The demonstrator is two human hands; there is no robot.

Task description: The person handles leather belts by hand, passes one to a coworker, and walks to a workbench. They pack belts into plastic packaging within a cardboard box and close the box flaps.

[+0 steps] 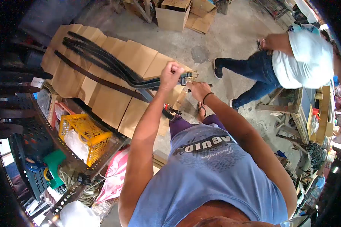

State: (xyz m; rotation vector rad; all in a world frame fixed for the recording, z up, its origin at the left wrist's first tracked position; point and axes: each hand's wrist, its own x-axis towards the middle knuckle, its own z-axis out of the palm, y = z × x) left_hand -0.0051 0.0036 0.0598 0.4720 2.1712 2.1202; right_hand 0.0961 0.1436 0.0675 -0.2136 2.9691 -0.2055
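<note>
Left hand [171, 76] closed on black belts [115, 62] over cardboard [106, 109]; right hand [201, 91] fingers narrow at buckles [189, 79], hold unclear

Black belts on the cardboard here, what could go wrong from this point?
The black belts run bunched together to the left hand, so they might tangle. The metal buckles sit by the right hand, so a finger could get pinched. The brown strap lies alongside on the cardboard and might get dragged along.
</note>
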